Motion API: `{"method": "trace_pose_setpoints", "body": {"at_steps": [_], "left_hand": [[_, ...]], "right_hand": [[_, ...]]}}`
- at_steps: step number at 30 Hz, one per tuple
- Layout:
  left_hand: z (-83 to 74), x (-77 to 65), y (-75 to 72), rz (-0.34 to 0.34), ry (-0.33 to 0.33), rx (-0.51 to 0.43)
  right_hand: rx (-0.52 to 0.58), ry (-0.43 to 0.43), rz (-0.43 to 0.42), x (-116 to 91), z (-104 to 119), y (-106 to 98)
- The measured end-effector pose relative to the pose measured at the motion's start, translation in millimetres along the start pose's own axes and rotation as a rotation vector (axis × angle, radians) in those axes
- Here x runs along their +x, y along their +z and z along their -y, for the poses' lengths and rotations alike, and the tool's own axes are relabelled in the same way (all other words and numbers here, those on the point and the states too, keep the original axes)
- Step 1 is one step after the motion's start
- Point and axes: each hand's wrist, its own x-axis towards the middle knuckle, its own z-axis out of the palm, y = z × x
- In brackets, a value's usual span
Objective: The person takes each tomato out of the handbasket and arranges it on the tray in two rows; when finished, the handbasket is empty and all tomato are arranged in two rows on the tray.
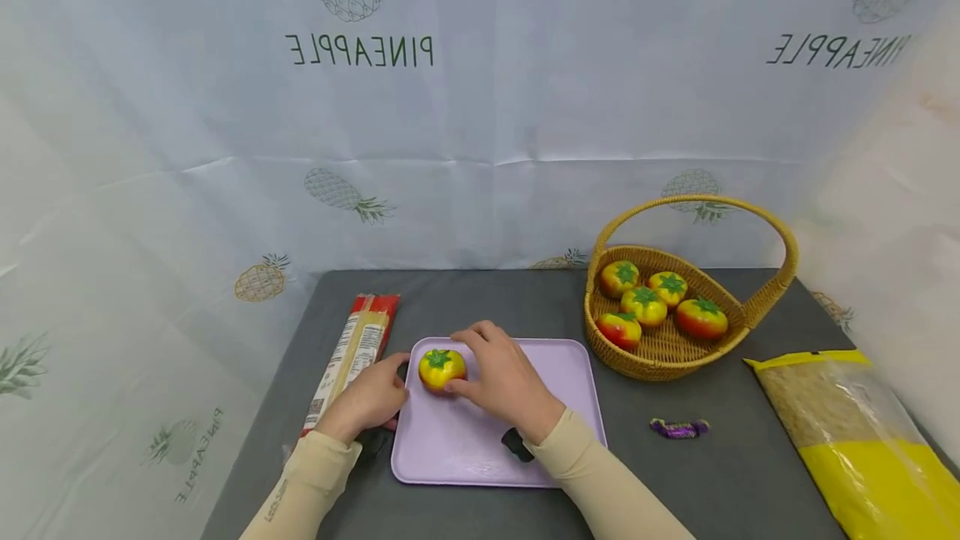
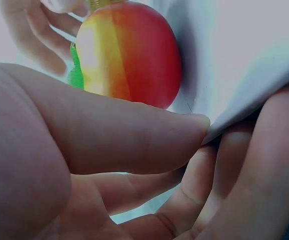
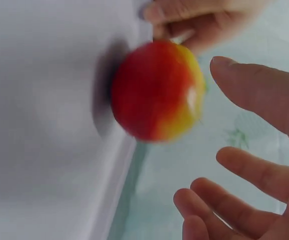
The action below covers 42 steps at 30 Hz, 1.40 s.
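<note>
On the left part of a lilac tray (image 1: pixel 487 448) sits a red-and-yellow persimmon-like fruit (image 1: pixel 441 369) with a green leafy top. My left hand (image 1: pixel 372 397) grips the tray's left rim, thumb above and fingers underneath, as the left wrist view shows at the tray edge (image 2: pixel 234 117). Just right of the fruit, my right hand (image 1: pixel 502 377) hovers over the tray with fingers and thumb spread. In the right wrist view a gap shows between the thumb (image 3: pixel 254 90) and the fruit (image 3: pixel 152 92).
A wicker basket (image 1: pixel 656 369) with a tall handle holds several similar fruits at the back right. Left of the tray lies a red-and-clear pack of noodles (image 1: pixel 352 357). A purple wrapped candy (image 1: pixel 678 429) and a yellow bag of grain (image 1: pixel 847 440) lie to the right.
</note>
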Motion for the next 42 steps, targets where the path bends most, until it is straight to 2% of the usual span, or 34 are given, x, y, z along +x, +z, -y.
{"method": "trace_pose_setpoints", "body": {"at_steps": [5, 8, 13, 19, 24, 27, 31, 38, 42], "left_hand": [[1.4, 0.4, 1.6, 0.007, 0.002, 0.014], [2.4, 1.2, 1.4, 0.004, 0.005, 0.020], [1.4, 2.2, 0.5, 0.009, 0.005, 0.020], [0.8, 3.2, -0.4, 0.016, 0.002, 0.018], [2.0, 3.2, 0.2, 0.017, 0.002, 0.019], [2.5, 3.1, 0.9, 0.024, -0.003, 0.022], [4.8, 2.7, 0.4, 0.025, -0.010, 0.022], [4.6, 3.7, 0.8, 0.023, -0.006, 0.024], [4.5, 4.6, 1.6, 0.026, -0.008, 0.024]], "right_hand": [[0.046, 0.042, 0.007, -12.5, -13.1, -29.6], [0.016, 0.050, -0.002, -22.2, -28.9, -52.5], [-0.040, 0.089, -0.026, -40.4, -67.8, -99.9], [-0.125, 0.178, -0.037, -55.1, -119.9, -157.5], [-0.123, 0.256, -0.012, -59.3, -151.3, -192.0], [-0.104, 0.280, 0.019, -57.3, -165.9, -202.3], [-0.109, 0.287, 0.066, -48.2, -178.7, -206.4], [-0.079, 0.339, 0.134, -35.4, -189.9, -210.5], [-0.103, 0.350, 0.169, -31.2, -196.0, -209.9]]}}
